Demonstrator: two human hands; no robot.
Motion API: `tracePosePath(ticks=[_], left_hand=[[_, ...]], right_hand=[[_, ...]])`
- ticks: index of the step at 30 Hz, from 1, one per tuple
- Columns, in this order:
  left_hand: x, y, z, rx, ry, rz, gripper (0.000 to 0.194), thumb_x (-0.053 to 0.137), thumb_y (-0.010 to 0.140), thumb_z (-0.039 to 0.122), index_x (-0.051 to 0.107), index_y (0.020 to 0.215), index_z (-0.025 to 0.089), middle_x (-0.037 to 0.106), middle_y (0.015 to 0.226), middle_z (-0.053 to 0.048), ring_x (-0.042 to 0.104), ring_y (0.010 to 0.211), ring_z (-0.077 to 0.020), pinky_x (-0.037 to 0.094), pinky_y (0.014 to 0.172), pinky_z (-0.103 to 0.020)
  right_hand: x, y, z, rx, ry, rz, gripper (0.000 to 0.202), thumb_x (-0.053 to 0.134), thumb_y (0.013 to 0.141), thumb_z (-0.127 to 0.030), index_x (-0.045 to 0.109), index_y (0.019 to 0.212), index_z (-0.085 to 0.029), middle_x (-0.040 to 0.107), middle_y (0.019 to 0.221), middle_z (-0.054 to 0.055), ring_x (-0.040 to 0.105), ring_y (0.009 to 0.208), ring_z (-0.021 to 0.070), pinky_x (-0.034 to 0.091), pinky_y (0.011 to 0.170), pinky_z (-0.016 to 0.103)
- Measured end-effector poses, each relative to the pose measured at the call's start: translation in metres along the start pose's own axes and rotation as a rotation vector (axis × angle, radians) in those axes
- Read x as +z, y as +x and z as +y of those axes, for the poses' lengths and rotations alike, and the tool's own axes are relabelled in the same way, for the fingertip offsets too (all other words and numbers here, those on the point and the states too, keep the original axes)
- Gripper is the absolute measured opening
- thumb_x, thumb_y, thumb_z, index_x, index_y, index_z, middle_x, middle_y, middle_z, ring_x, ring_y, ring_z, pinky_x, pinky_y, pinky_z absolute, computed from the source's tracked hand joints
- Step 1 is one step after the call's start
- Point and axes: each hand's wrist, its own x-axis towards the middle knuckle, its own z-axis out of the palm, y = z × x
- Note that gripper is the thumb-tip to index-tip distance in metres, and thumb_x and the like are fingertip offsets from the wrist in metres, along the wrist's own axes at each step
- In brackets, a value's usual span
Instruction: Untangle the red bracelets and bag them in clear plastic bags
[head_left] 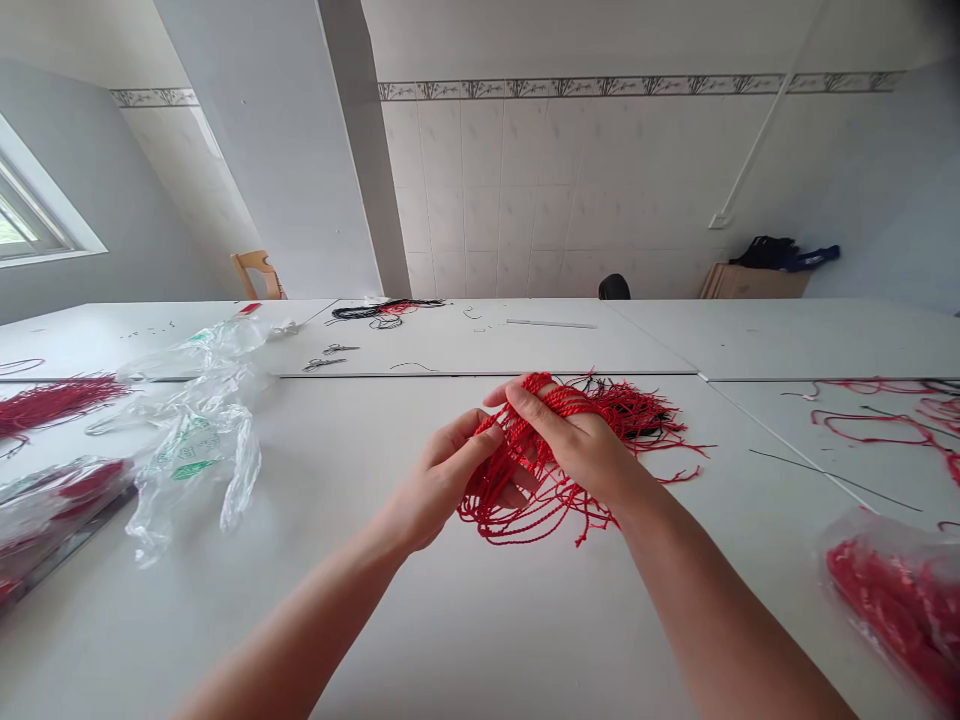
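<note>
A bundle of red braided cords (487,500) hangs in loops between both hands, above the white table. On its left side my left hand (442,475) is closed, the thumb pressing on the strands and some fingers showing behind them. My right hand (574,435) grips the bundle from above, with strands passing across its fingers and thumb. Frayed cord ends (637,410), red with some black among them, spread out to the right behind my right wrist. Part of the right fingers is hidden by the cords.
Crumpled clear plastic bags (199,440) lie at left, beside red cords (56,403) and a bagged red bundle (67,490). Two pairs of scissors (326,363) and black cords (375,311) lie farther back. At right are loose red cords (862,428) and a bag of red cord (892,600).
</note>
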Motion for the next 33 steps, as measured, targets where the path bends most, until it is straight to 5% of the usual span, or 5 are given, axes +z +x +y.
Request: tracePosePath(ticks=[5,14,22,29,33], left_hand=[[0.000,-0.002,0.000,-0.046,-0.006,0.012,0.026,0.061,0.098,0.042,0.058,0.100,0.017,0.077,0.082,-0.011,0.073,0.067,-0.0216,0.057,0.068,-0.032],[-0.001,-0.002,0.001,-0.019,0.095,-0.055,0.049,0.051,0.102,0.057,0.068,0.106,0.011,0.076,0.081,-0.014,0.072,0.066,-0.0232,0.057,0.067,-0.033],[-0.006,-0.003,0.001,-0.131,-0.039,-0.195,0.041,0.050,0.101,0.047,0.070,0.099,0.011,0.071,0.078,-0.013,0.068,0.071,-0.0247,0.054,0.076,-0.039],[-0.003,-0.004,0.003,-0.074,0.082,-0.235,0.043,0.048,0.105,0.053,0.045,0.077,0.020,0.029,0.068,0.004,0.023,0.058,-0.0120,0.023,0.053,-0.027],[-0.006,-0.005,0.007,-0.052,0.105,-0.255,0.041,0.043,0.107,0.051,0.040,0.079,0.021,0.021,0.069,0.005,0.015,0.059,-0.0123,0.017,0.054,-0.028]], right_hand=[[-0.002,0.001,-0.001,-0.022,-0.046,0.116,0.041,0.048,0.104,-0.058,0.074,0.108,-0.026,0.064,0.083,0.000,0.061,0.079,0.0152,0.050,0.077,0.027],[0.000,0.000,0.003,-0.050,-0.042,0.003,0.043,0.046,0.105,-0.058,0.072,0.096,-0.025,0.068,0.080,-0.001,0.066,0.082,0.0149,0.052,0.082,0.026],[0.007,0.000,0.002,0.024,0.028,0.083,0.046,0.047,0.103,-0.063,0.070,0.097,-0.024,0.050,0.063,-0.005,0.049,0.053,0.0097,0.044,0.053,0.022],[0.007,0.003,0.005,0.014,0.134,0.016,0.044,0.045,0.104,-0.060,0.065,0.094,-0.023,0.049,0.052,-0.006,0.050,0.050,0.0110,0.043,0.056,0.025],[0.005,0.009,0.013,0.138,0.361,0.074,0.042,0.060,0.096,-0.063,0.069,0.089,-0.023,0.058,0.061,-0.004,0.052,0.054,0.0110,0.042,0.056,0.025]])
